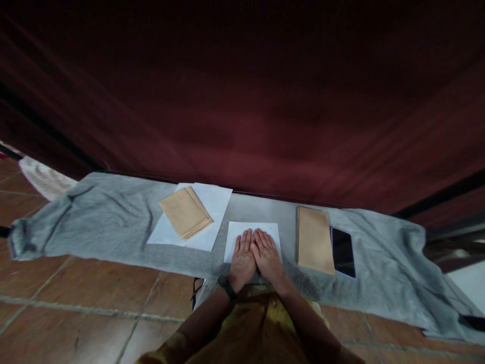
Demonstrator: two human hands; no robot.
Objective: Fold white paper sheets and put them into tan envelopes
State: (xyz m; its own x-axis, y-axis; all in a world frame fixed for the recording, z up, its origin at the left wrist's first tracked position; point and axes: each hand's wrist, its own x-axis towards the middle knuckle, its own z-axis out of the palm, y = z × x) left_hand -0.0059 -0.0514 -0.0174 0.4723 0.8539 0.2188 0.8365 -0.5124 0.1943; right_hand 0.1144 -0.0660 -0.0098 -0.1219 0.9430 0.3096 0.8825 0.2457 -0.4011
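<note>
Both of my hands press flat on a sheet of white paper (234, 230) in front of me, side by side with their inner edges touching. My left hand (243, 258) lies with its fingers stretched out, a dark watch on that wrist. Beside it my right hand (266, 253) also rests with straight fingers, and neither hand grips anything. The paper looks folded or cut smaller than the white sheets (204, 237) to the left. On those sheets sits a tilted stack of brown envelopes (185, 212). Right of my hands is another brown envelope stack (314, 240).
A dark-screened phone (343, 253) lies against the right envelopes. Everything rests on a narrow surface covered by a grey cloth (113, 217). A dark red fabric wall (242, 136) rises just behind it. Brown floor tiles (94, 283) show below.
</note>
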